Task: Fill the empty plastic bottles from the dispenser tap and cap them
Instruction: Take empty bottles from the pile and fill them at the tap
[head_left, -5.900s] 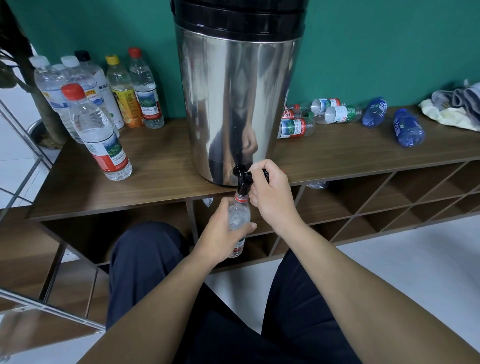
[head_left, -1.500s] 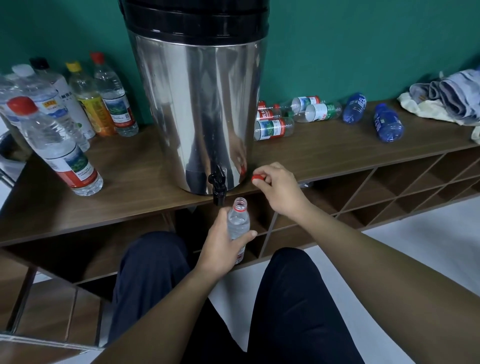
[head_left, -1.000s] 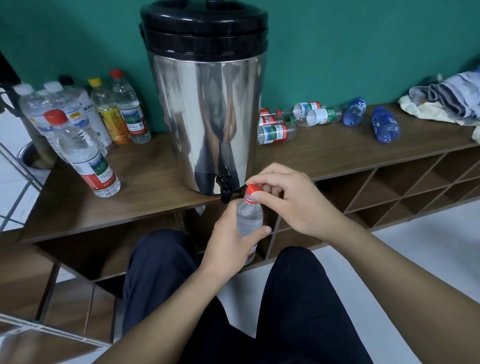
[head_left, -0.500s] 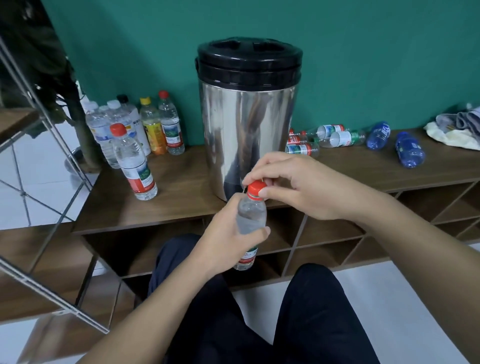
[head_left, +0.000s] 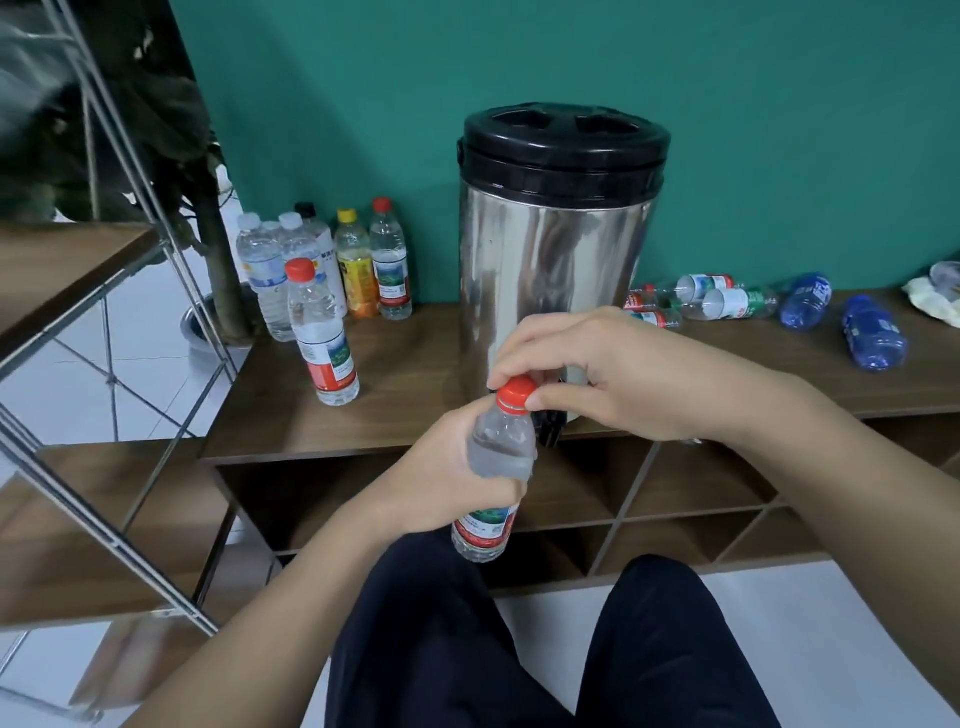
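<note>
— Hands? 
— Left hand (head_left: 447, 483) wraps the bottle (head_left: 498, 467); right hand (head_left: 618, 379) pinches its red cap (head_left: 516, 391).
— Bottle? 
— Clear, filled, upright, off the shelf's (head_left: 415, 415) front edge, before the dispenser (head_left: 556, 260).

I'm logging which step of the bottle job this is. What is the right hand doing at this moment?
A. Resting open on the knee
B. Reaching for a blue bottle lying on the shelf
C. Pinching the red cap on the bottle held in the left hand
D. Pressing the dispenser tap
C: the right hand has thumb and fingers pinched round the red cap atop the bottle, which the left hand grips.
</note>
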